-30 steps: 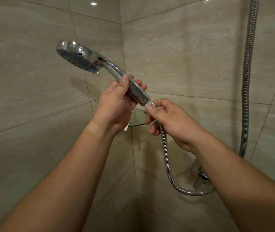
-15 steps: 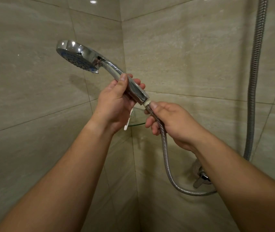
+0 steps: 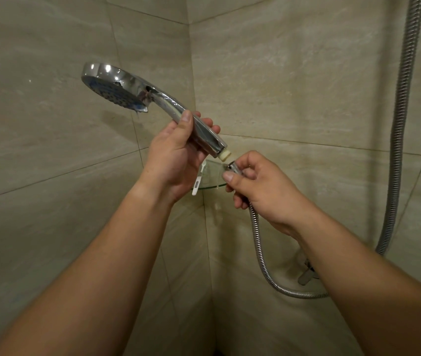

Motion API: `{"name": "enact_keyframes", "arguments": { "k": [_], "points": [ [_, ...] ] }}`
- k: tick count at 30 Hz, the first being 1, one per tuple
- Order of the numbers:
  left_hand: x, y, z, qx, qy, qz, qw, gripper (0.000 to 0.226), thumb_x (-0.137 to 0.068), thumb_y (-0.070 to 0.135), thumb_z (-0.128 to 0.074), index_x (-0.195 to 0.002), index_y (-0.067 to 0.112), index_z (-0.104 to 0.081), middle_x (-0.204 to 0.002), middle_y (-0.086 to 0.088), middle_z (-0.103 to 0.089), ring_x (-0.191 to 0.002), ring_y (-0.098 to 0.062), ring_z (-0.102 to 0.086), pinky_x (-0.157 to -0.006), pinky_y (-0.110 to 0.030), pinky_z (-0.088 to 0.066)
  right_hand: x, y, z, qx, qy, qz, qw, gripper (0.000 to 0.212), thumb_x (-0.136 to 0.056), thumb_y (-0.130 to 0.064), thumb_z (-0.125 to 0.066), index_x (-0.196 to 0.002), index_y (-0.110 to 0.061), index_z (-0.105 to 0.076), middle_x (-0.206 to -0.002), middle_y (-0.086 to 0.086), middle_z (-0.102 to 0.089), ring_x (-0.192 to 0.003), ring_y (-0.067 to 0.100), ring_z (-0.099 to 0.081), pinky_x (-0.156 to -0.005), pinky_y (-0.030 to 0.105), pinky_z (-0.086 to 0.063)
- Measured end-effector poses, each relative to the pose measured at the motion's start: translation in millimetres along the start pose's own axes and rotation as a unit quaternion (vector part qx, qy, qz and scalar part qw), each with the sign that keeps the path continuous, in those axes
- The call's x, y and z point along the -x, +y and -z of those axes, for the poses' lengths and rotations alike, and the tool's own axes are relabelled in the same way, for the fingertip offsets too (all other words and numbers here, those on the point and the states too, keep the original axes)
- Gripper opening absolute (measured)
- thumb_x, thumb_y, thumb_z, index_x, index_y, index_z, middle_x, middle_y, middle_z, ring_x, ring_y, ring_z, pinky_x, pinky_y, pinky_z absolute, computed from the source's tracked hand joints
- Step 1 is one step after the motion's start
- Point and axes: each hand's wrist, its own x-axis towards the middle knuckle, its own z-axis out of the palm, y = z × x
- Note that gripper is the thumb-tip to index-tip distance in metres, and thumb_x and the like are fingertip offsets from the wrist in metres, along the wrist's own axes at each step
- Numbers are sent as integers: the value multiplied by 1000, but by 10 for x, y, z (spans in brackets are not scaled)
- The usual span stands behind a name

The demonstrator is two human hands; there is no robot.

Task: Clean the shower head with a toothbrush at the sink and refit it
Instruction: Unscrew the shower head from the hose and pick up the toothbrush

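Note:
A chrome shower head (image 3: 127,86) with a blue-grey spray face is held up in the tiled corner. My left hand (image 3: 176,155) grips its handle, and the cream threaded end (image 3: 224,155) sticks out below. Just under that thread, my right hand (image 3: 258,188) pinches the metal nut of the hose (image 3: 260,242). A small gap shows between nut and thread. A white toothbrush handle (image 3: 198,182) pokes out below my left hand; I cannot tell whether that hand holds it.
A small glass corner shelf (image 3: 212,186) sits behind my hands. The hose loops down to a chrome tap fitting (image 3: 305,274) on the right wall and rises again along the right side (image 3: 399,124). Beige tiled walls close in on both sides.
The hose nut has come off the shower head's thread and now sits a little below it in my right hand. The shower head has barely moved.

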Motion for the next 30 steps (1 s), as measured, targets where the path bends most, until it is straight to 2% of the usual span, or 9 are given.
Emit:
{"name": "enact_keyframes", "arguments": {
  "k": [4, 6, 10, 12, 14, 18, 20, 25, 30],
  "points": [
    [50, -67, 91, 8, 15, 17, 1000, 21, -106, 24, -47, -109, 6, -57, -87, -8, -72, -88, -24, -73, -78, -34, -60, 173, 538, -175, 91, -70, -87, 990, 17, -87, -17, -73, -88, -20, -55, -72, -1, -59, -57, 8, -61, -57, 30, -53],
    [73, -88, 140, 11, 26, 25, 999, 21, -106, 24, -47, -109, 6, -58, -87, -7, -73, -90, -24, -73, -79, -34, -60, 329, 1000, -333, 186, -105, -154, 965, 21, -84, -19, -76, -82, -24, -55, -73, -7, -59, -62, 5, -57, -60, 22, -48],
    [108, -132, 203, -4, 41, 34, 999, 21, -106, 24, -47, -108, 7, -59, -87, -7, -73, -89, -23, -74, -78, -32, -60, 637, 1879, -538, 300, -121, -274, 906, 20, -85, -23, -71, -78, -26, -53, -92, 1, -64, -86, 18, -61, -72, 27, -46],
    [116, -167, 223, -14, 49, 34, 998, 20, -106, 24, -46, -107, 7, -58, -88, -7, -72, -88, -22, -74, -80, -33, -60, 698, 2129, -556, 358, -141, -308, 870, 10, -89, -25, -66, -86, -20, -57, -103, 7, -66, -96, 24, -63, -76, 29, -48],
    [123, -196, 254, -23, 54, 35, 998, 20, -106, 23, -46, -107, 7, -58, -88, -7, -72, -88, -22, -73, -83, -34, -60, 665, 2257, -555, 389, -128, -327, 852, 15, -92, -27, -63, -96, -14, -58, -107, 9, -66, -99, 26, -63, -75, 30, -49],
    [132, -231, 340, -33, 55, 41, 997, 20, -106, 23, -47, -110, 7, -59, -88, -6, -72, -89, -22, -73, -87, -35, -59, 452, 2293, -581, 396, -111, -307, 858, 18, -92, -28, -60, -84, -13, -53, -88, 7, -59, -96, 29, -64, -68, 26, -43],
    [122, -242, 358, -38, 62, 42, 996, 19, -106, 23, -47, -108, 8, -59, -88, -6, -72, -89, -21, -72, -88, -36, -58, 370, 2278, -580, 396, -112, -303, 859, 19, -91, -27, -60, -83, -12, -53, -86, 8, -56, -96, 31, -64, -68, 27, -43],
    [111, -231, 358, -39, 79, 46, 995, 20, -107, 23, -45, -109, 7, -56, -92, -9, -70, -88, -21, -73, -88, -35, -60, 306, 2271, -555, 386, -103, -310, 863, 16, -90, -27, -61, -90, -10, -62, -99, 12, -68, -94, 29, -64, -70, 28, -47],
    [157, -272, 371, -56, 77, 45, 994, 19, -107, 22, -44, -108, 7, -56, -92, -9, -68, -86, -21, -71, -87, -36, -58, 360, 2322, -548, 391, -102, -318, 858, 20, -90, -25, -61, -97, -7, -66, -108, 15, -69, -101, 32, -64, -69, 25, -41]
  ]
}}
